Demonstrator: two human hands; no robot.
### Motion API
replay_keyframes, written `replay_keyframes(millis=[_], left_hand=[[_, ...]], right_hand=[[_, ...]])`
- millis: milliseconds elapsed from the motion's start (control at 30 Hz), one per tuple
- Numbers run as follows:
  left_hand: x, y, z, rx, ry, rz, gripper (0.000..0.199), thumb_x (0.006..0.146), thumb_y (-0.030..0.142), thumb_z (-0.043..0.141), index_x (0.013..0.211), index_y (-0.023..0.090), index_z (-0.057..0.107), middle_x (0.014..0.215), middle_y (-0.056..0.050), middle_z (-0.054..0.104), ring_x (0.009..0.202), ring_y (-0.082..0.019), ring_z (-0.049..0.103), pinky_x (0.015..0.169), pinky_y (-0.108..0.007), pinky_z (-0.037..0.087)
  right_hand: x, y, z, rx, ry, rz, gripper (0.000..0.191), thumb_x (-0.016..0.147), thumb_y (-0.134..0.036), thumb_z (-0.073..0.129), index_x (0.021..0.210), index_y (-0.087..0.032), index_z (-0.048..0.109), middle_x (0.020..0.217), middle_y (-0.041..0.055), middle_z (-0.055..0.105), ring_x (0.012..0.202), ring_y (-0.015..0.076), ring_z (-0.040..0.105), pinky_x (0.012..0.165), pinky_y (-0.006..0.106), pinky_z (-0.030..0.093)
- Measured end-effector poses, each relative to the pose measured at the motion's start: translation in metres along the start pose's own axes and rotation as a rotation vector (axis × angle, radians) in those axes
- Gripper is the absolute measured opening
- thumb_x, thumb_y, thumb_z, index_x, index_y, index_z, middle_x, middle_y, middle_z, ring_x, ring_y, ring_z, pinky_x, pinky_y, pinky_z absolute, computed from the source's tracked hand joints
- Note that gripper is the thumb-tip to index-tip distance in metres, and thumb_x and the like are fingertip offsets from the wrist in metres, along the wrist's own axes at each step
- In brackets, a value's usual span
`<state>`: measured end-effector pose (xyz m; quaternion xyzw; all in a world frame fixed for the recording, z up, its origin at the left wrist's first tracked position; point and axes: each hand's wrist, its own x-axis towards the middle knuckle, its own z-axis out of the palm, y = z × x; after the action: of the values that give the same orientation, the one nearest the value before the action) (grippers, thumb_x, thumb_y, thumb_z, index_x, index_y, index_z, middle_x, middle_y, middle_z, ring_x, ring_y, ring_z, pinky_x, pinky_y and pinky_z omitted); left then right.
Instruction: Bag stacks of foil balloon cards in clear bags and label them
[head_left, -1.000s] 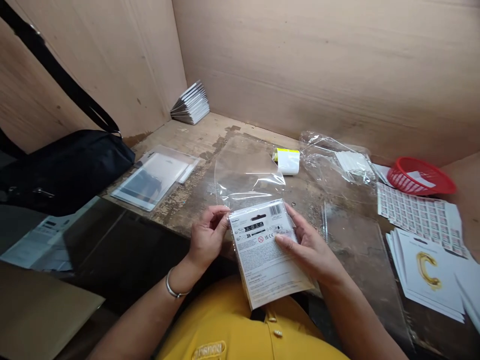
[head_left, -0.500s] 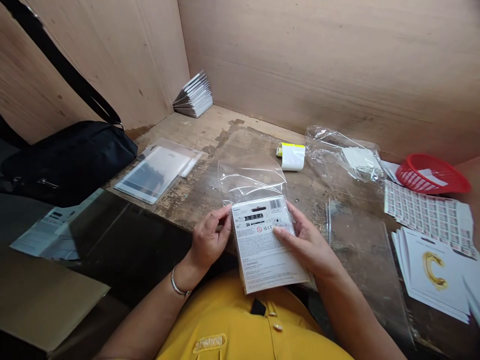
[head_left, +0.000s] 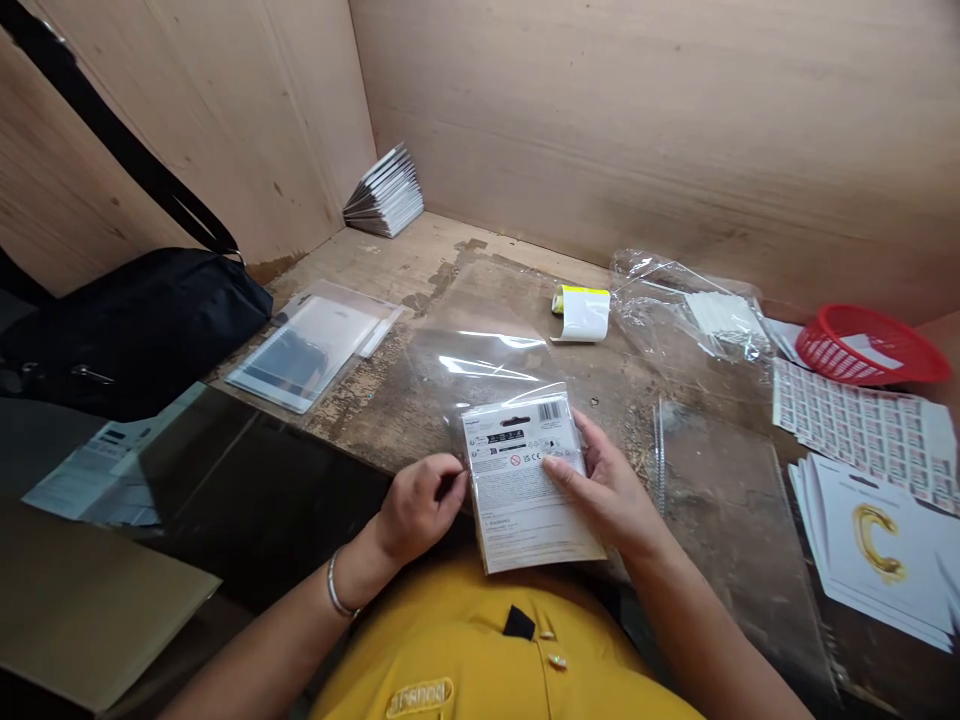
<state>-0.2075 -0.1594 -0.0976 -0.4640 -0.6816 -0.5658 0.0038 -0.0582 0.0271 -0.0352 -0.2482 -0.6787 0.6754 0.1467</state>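
Note:
A white printed card (head_left: 529, 510) with a barcode and a hang slot sits in a clear plastic bag (head_left: 487, 368). The bag's loose open flap spreads away from me over the table. My right hand (head_left: 619, 490) grips the card and bag at the right edge, thumb on top and fingers behind. My left hand (head_left: 421, 505) is at the left edge, its fingers curled and closed against the bag's side; their exact hold is partly hidden.
On the table (head_left: 375, 425) lie clear sleeves (head_left: 300, 345), a label roll (head_left: 585, 313), a plastic bag of white pieces (head_left: 724, 322), sticker sheets (head_left: 855, 425) and cards with a gold C (head_left: 877, 545). A red basket (head_left: 870, 350), a card stack (head_left: 386, 195) and a black bag (head_left: 142, 325) stand around.
My left hand has slid down the left edge of the bag, toward me. The bag's flap has flattened and shifted left. My right hand keeps its grip.

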Motion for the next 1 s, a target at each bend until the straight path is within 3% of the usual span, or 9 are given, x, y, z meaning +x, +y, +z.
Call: replay_keyframes(millis=[100, 167, 267, 433, 567, 667, 733, 867, 1000], left_hand=[[0.027, 0.006, -0.003, -0.505, 0.121, -0.502, 0.042, 0.083, 0.047, 0.065, 0.112, 0.020, 0.050, 0.104, -0.009, 0.065, 0.097, -0.019, 0.066, 0.087, -0.033, 0.052], [0.054, 0.019, -0.008, -0.840, -0.007, -0.641, 0.063, 0.078, 0.062, 0.064, 0.120, 0.018, 0.047, 0.108, -0.012, 0.065, 0.100, -0.024, 0.066, 0.088, -0.038, 0.052], [0.093, 0.044, -0.016, -0.944, -0.195, -0.510, 0.067, 0.068, 0.053, 0.078, 0.118, 0.017, 0.053, 0.103, -0.010, 0.068, 0.094, -0.023, 0.066, 0.083, -0.033, 0.053], [0.128, 0.051, -0.020, -0.604, -0.121, -0.252, 0.040, 0.069, 0.028, 0.082, 0.101, 0.018, 0.061, 0.087, 0.000, 0.067, 0.078, -0.013, 0.062, 0.070, -0.020, 0.050], [0.130, 0.024, -0.012, -0.388, -0.143, -0.219, 0.033, 0.070, 0.032, 0.080, 0.092, 0.016, 0.061, 0.077, 0.002, 0.063, 0.067, -0.009, 0.056, 0.060, -0.018, 0.045], [0.126, 0.020, -0.010, -0.301, -0.196, -0.209, 0.033, 0.073, 0.034, 0.078, 0.094, 0.015, 0.061, 0.077, 0.001, 0.063, 0.067, -0.010, 0.056, 0.060, -0.019, 0.045], [0.123, 0.022, -0.009, -0.284, -0.256, -0.195, 0.034, 0.073, 0.035, 0.078, 0.094, 0.015, 0.061, 0.077, 0.000, 0.063, 0.066, -0.010, 0.056, 0.059, -0.019, 0.045], [0.110, 0.016, -0.001, -0.291, -0.404, -0.228, 0.035, 0.074, 0.036, 0.076, 0.097, 0.016, 0.060, 0.080, 0.000, 0.064, 0.068, -0.012, 0.058, 0.062, -0.023, 0.048], [0.098, 0.002, 0.000, -0.298, -0.552, -0.318, 0.048, 0.070, 0.035, 0.078, 0.109, 0.015, 0.059, 0.096, -0.005, 0.069, 0.087, -0.021, 0.065, 0.080, -0.034, 0.053]], right_hand=[[0.000, -0.002, 0.004, -0.030, 0.029, -0.119, 0.064, 0.085, -0.034, 0.069, 0.141, -0.026, 0.040, 0.136, 0.0091, 0.055, 0.121, 0.0261, 0.055, 0.102, 0.042, 0.048], [0.000, -0.011, 0.007, -0.067, 0.042, -0.231, 0.064, 0.086, -0.032, 0.067, 0.143, -0.028, 0.038, 0.136, 0.0080, 0.054, 0.119, 0.0251, 0.056, 0.100, 0.041, 0.049], [0.008, -0.026, 0.011, -0.194, 0.080, -0.426, 0.063, 0.087, -0.031, 0.065, 0.143, -0.031, 0.035, 0.131, 0.0067, 0.057, 0.112, 0.0240, 0.060, 0.096, 0.040, 0.051], [0.041, -0.021, 0.012, -0.448, 0.220, -0.683, 0.066, 0.085, -0.032, 0.064, 0.142, -0.027, 0.031, 0.128, 0.0106, 0.058, 0.108, 0.0255, 0.061, 0.091, 0.042, 0.053], [0.051, -0.006, 0.001, -0.539, 0.164, -0.508, 0.062, 0.084, -0.034, 0.065, 0.139, -0.023, 0.039, 0.125, 0.0125, 0.060, 0.114, 0.0282, 0.059, 0.095, 0.049, 0.049], [0.040, -0.020, -0.014, -0.579, 0.162, -0.382, 0.081, 0.074, -0.044, 0.077, 0.143, -0.026, 0.039, 0.151, 0.0142, 0.037, 0.137, 0.0331, 0.036, 0.109, 0.055, 0.034], [0.033, -0.035, -0.021, -0.453, 0.175, -0.393, 0.085, 0.073, -0.046, 0.077, 0.146, -0.027, 0.037, 0.149, 0.0132, 0.041, 0.132, 0.0303, 0.044, 0.106, 0.050, 0.039], [0.030, -0.035, -0.021, -0.302, 0.064, -0.348, 0.039, 0.077, -0.041, 0.074, 0.110, -0.019, 0.069, 0.099, 0.0070, 0.072, 0.088, 0.0212, 0.067, 0.081, 0.033, 0.053], [0.029, -0.002, -0.017, -0.332, 0.005, -0.264, 0.022, 0.076, -0.034, 0.074, 0.091, -0.018, 0.074, 0.092, 0.0052, 0.074, 0.089, 0.0225, 0.068, 0.082, 0.033, 0.052]])
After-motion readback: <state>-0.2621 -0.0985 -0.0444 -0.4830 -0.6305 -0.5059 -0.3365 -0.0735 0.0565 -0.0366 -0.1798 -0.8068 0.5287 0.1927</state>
